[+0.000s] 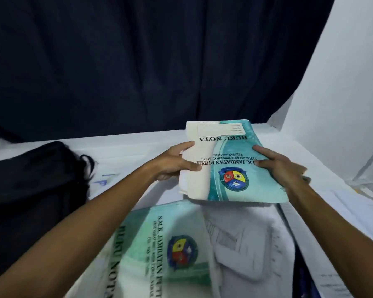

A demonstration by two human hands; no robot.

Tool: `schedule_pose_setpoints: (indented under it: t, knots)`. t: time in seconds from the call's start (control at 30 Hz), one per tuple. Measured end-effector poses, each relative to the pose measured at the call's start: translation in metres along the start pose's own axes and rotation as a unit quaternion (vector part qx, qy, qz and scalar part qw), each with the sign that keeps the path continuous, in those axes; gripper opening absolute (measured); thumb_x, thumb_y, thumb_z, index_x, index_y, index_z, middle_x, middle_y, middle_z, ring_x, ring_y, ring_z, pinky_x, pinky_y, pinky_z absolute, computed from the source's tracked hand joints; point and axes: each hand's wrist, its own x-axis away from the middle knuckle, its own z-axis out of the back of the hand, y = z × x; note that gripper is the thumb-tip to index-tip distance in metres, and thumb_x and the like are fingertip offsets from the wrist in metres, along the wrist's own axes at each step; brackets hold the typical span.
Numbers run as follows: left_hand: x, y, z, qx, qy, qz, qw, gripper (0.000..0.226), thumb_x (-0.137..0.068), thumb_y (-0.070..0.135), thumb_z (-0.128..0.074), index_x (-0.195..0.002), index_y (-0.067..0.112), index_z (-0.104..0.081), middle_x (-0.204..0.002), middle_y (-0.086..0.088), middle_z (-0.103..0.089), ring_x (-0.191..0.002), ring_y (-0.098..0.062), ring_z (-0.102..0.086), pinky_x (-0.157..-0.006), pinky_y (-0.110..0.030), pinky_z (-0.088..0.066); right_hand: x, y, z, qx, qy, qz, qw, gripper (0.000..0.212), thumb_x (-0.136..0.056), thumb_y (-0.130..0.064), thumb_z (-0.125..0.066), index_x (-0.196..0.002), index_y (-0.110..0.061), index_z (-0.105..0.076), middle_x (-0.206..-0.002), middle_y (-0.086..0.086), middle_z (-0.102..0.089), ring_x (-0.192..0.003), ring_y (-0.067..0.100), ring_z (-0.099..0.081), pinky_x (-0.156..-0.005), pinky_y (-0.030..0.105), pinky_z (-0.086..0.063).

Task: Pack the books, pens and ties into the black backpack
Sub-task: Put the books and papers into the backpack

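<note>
A teal and white notebook (228,162) marked "BUKU NOTA" is lifted above the table, upside down to me. My left hand (177,163) grips its left edge, thumb on the cover. My right hand (280,166) grips its right edge, with the thumb on top of the cover. A second notebook (157,250) of the same kind lies flat below, near me. The black backpack (30,186) sits at the left on the table, beside my left forearm. No pens or ties are clearly visible.
A folded white garment (250,244) lies next to the lower notebook. Printed white papers (353,211) spread over the right side of the white table (138,145). A dark curtain hangs behind and a white wall rises at the right.
</note>
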Motion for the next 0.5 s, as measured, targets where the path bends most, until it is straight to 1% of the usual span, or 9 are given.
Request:
schedule_pose_setpoints:
  t: [0.07, 0.13, 0.2, 0.23, 0.27, 0.33, 0.4, 0.43, 0.5]
  knots:
    - [0.032, -0.007, 0.011, -0.001, 0.005, 0.02, 1.0, 0.081, -0.081, -0.012, -0.067, -0.147, 0.023, -0.036, -0.112, 0.007, -0.059, -0.075, -0.002, -0.066, -0.059, -0.015, -0.051, -0.001, -0.001, -0.01, 0.031, -0.045, 0.008, 0.998, 0.046, -0.085, 0.006, -0.059, -0.119, -0.025, -0.062, -0.113, 0.01, -0.068, -0.087, 0.025, -0.07, -0.072, 0.029, -0.059]
    - [0.078, -0.028, 0.03, -0.01, 0.028, 0.034, 0.999, 0.08, -0.081, -0.014, -0.066, -0.145, 0.023, -0.036, -0.102, -0.001, -0.06, -0.06, -0.002, -0.064, -0.052, -0.016, -0.05, 0.009, 0.007, -0.042, 0.071, -0.09, 0.014, 0.993, 0.048, -0.083, 0.007, -0.062, -0.118, -0.025, -0.063, -0.117, 0.011, -0.067, -0.088, 0.024, -0.07, -0.078, 0.031, -0.059]
    - [0.124, -0.058, 0.049, -0.005, 0.056, 0.058, 0.997, 0.088, -0.077, -0.009, -0.073, -0.148, 0.026, -0.034, -0.102, -0.008, -0.066, -0.076, -0.013, -0.068, -0.067, -0.03, -0.059, 0.027, 0.021, -0.079, 0.102, -0.142, 0.013, 0.985, 0.051, -0.082, 0.011, -0.061, -0.121, -0.02, -0.062, -0.118, 0.011, -0.065, -0.088, 0.02, -0.068, -0.078, 0.024, -0.058]
    - [0.143, -0.077, 0.057, 0.0, 0.067, 0.073, 0.995, 0.091, -0.074, -0.006, -0.077, -0.148, 0.027, -0.035, -0.107, -0.012, -0.067, -0.084, -0.019, -0.067, -0.077, -0.039, -0.059, 0.036, 0.029, -0.095, 0.12, -0.16, 0.011, 0.98, 0.051, -0.081, 0.012, -0.061, -0.123, -0.017, -0.062, -0.119, 0.01, -0.064, -0.09, 0.019, -0.066, -0.076, 0.019, -0.057]
    - [0.159, -0.095, 0.063, 0.007, 0.077, 0.089, 0.993, 0.093, -0.071, -0.003, -0.081, -0.146, 0.028, -0.035, -0.11, -0.015, -0.068, -0.086, -0.021, -0.067, -0.081, -0.042, -0.057, 0.047, 0.037, -0.109, 0.141, -0.173, 0.01, 0.975, 0.051, -0.081, 0.013, -0.061, -0.124, -0.015, -0.061, -0.121, 0.008, -0.062, -0.093, 0.018, -0.065, -0.073, 0.015, -0.056]
    - [0.184, -0.123, 0.062, 0.006, 0.084, 0.117, 0.989, 0.1, -0.066, 0.004, -0.086, -0.146, 0.032, -0.033, -0.117, -0.021, -0.065, -0.083, -0.022, -0.066, -0.078, -0.039, -0.054, 0.065, 0.054, -0.124, 0.178, -0.19, 0.005, 0.965, 0.051, -0.081, 0.012, -0.062, -0.125, -0.013, -0.062, -0.123, 0.004, -0.061, -0.09, 0.011, -0.065, -0.064, 0.009, -0.051]
    - [0.2, -0.145, 0.058, 0.006, 0.088, 0.137, 0.987, 0.111, -0.062, 0.01, -0.089, -0.15, 0.034, -0.027, -0.124, -0.023, -0.06, -0.084, -0.023, -0.064, -0.075, -0.039, -0.056, 0.077, 0.069, -0.132, 0.203, -0.194, -0.002, 0.96, 0.051, -0.081, 0.012, -0.063, -0.125, -0.013, -0.062, -0.123, 0.002, -0.061, -0.087, 0.007, -0.063, -0.064, 0.009, -0.052]
    - [0.206, -0.155, 0.054, 0.008, 0.089, 0.142, 0.986, 0.114, -0.059, 0.013, -0.09, -0.151, 0.035, -0.026, -0.121, -0.024, -0.06, -0.08, -0.022, -0.065, -0.071, -0.038, -0.057, 0.082, 0.076, -0.133, 0.211, -0.196, -0.003, 0.958, 0.051, -0.081, 0.013, -0.063, -0.125, -0.013, -0.062, -0.125, 0.004, -0.061, -0.088, 0.009, -0.064, -0.069, 0.013, -0.055]
    - [0.215, -0.163, 0.047, 0.008, 0.078, 0.141, 0.987, 0.11, -0.068, 0.008, -0.086, -0.152, 0.034, -0.02, -0.099, -0.024, -0.061, -0.062, -0.019, -0.064, -0.06, -0.031, -0.056, 0.09, 0.082, -0.134, 0.229, -0.199, 0.006, 0.953, 0.054, -0.081, 0.013, -0.062, -0.126, -0.016, -0.061, -0.128, 0.007, -0.06, -0.093, 0.014, -0.065, -0.077, 0.021, -0.057]
